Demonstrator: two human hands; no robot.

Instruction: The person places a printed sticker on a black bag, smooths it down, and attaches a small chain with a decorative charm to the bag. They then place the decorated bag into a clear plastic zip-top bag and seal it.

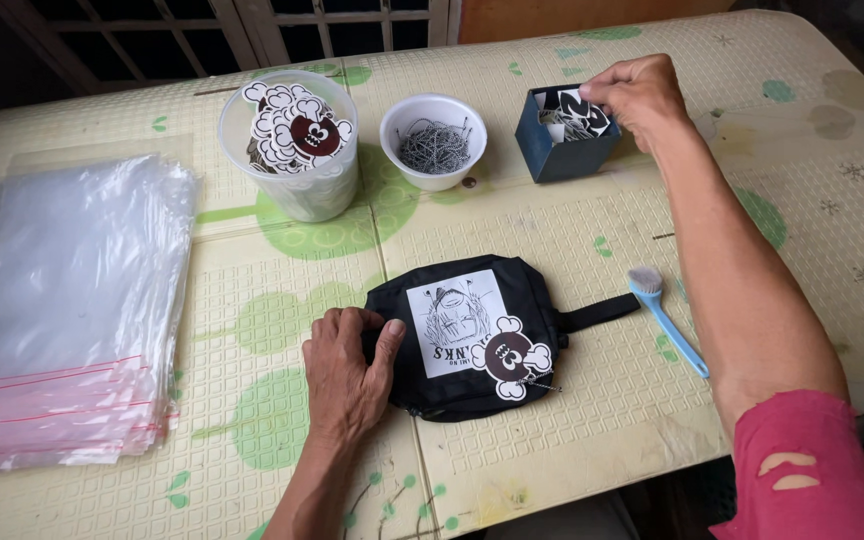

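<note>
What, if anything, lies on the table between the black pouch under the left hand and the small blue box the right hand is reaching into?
Nothing visible does. Bare table mat separates the black pouch from the blue box. The white bowl sits off to the left of that path, the blue brush to its right.

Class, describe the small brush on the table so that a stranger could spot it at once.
Start at the black fabric pouch in the middle of the patterned table. Just right of its strap lies a light blue plastic brush with pale bristles. It is the only long-handled thing there.
</note>
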